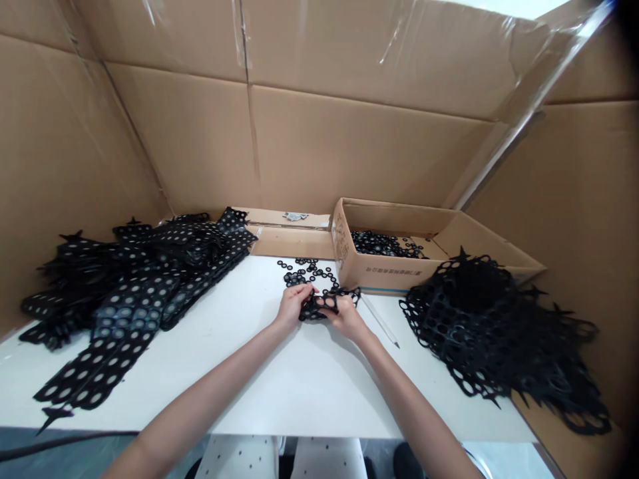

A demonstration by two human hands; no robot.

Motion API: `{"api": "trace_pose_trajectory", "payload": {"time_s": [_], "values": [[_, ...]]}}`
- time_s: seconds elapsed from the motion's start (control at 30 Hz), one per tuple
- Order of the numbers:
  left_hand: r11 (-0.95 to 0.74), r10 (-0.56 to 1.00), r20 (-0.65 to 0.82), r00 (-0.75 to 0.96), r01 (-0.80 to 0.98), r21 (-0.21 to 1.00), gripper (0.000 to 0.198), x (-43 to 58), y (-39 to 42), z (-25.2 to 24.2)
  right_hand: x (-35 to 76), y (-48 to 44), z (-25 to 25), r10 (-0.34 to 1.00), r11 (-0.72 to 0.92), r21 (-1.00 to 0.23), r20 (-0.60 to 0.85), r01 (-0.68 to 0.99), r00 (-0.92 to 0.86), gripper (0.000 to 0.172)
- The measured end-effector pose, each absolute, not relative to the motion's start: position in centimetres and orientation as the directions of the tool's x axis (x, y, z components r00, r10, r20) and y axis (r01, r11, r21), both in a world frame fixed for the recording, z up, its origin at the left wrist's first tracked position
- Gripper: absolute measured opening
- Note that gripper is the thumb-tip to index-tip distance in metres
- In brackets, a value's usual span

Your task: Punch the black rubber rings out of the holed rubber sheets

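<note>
Near the middle of the white table, my left hand and my right hand are closed on a black sheet with round holes. The sheet is bunched between my fingers, and my fingertips partly hide it. Just beyond my hands, small black rings lie loose on the table, some in a heap. A white pencil-like stick with a dark tip lies to the right of my right hand.
On the left is a pile of black sheets dotted with pale circles. An open cardboard box with many black rings stands back right. Black sheets with open holes are heaped at the right. Cardboard walls surround the table.
</note>
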State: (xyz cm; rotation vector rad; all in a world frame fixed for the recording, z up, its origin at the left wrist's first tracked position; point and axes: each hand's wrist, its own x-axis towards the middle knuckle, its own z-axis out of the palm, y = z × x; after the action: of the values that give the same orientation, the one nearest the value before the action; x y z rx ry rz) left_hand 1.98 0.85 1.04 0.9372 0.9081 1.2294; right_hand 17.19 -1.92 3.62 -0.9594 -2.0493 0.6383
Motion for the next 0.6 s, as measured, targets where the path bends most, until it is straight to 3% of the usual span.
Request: {"api": "trace_pose_trajectory", "payload": {"time_s": [0.13,0.23,0.33,0.43,0.5,0.6], "values": [[0.119,0.980,-0.180,-0.088,-0.468,0.876,0.038,0.8,2.2,1.4,17.0,-1.9,3.3,0.859,0.499,-0.774,0.380,0.391,-0.344,0.015],[0.062,0.979,-0.120,-0.166,-0.315,0.947,0.037,-0.4,3.1,1.0,17.1,-1.6,2.9,0.925,0.366,-0.878,0.310,0.307,-0.217,0.018],[-0.069,0.988,0.073,-0.139,0.038,0.997,0.028,-0.7,3.1,0.2,17.2,-1.1,2.7,0.968,0.251,-0.948,0.239,0.198,-0.083,0.034],[-0.256,0.944,0.313,-0.101,0.370,0.893,0.023,-0.3,2.4,0.1,17.6,-0.6,2.8,0.980,0.195,-0.965,0.199,0.174,0.007,0.033],[-0.395,0.880,0.471,-0.055,0.464,0.793,0.025,0.0,1.6,0.7,17.8,-0.5,3.0,0.985,0.164,-0.971,0.171,0.172,0.027,0.030],[-0.628,0.747,0.653,0.126,0.456,0.631,0.031,0.4,0.5,1.9,17.8,-0.6,3.4,0.986,0.166,-0.970,0.163,0.177,-0.034,0.029]]}}
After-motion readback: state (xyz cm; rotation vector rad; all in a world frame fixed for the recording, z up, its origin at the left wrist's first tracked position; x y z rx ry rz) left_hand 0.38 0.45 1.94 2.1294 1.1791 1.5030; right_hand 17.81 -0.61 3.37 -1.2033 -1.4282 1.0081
